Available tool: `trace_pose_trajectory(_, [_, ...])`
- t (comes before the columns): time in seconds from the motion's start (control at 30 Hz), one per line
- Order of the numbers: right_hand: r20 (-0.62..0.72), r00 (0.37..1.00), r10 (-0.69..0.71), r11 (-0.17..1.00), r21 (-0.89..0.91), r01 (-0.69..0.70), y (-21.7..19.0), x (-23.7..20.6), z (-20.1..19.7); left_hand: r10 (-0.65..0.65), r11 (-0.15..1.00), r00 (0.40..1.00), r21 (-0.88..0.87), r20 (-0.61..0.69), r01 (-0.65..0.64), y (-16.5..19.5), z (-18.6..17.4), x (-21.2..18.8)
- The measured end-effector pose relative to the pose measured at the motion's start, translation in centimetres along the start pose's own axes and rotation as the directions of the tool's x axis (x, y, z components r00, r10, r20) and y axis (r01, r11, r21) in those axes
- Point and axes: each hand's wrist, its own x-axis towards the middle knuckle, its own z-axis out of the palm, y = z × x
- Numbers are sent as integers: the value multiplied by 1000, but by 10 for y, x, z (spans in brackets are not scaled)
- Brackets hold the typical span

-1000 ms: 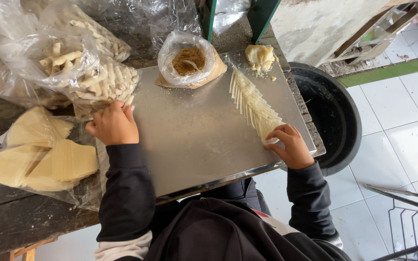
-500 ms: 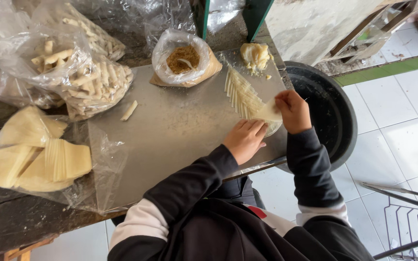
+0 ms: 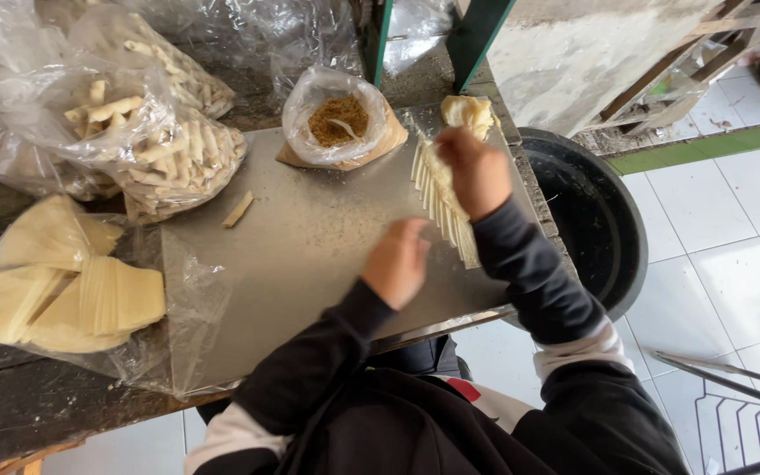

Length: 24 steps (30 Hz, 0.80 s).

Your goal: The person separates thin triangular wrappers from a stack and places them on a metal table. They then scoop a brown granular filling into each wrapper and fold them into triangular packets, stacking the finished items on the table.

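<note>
White floor tiles are seen beside a metal sheet. Stacked wrappers are touched by the right hand; the left hand is blurred, its grip untellable.

The wrappers are pale, thin sheets fanned in an overlapping row along the right side of my steel tray, running from near its far edge toward me. My right hand presses on the row's far end; the near edges stick out like slats.

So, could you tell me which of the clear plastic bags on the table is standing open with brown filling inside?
The small bag at the back of the metal sheet, beside the right hand; the other bags hold pale rolls or flat wrappers.
</note>
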Motion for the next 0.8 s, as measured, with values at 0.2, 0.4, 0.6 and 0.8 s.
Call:
trace_pose_trajectory(0.2, [248, 949, -193, 979, 108, 171, -89, -43, 66, -305, 948, 939, 39, -159, 314, -62, -96, -1])
trace_pose_trajectory(0.4, [83, 997, 3, 991, 135, -14, -91, 6, 60, -273, 882, 961, 389, -36, 265, -52, -108, 0])
trace_pose_trajectory(0.6, [185, 982, 40, 941, 323, -99, -74, 60, 83, -225, 850, 974, 486, -9, 201, -51, -98, 10])
trace_pose_trajectory(0.8, [66, 995, -70, 962, 270, 50, -76, 91, 113, -118, 926, 990, 351, -78, 138, -68, -98, 7])
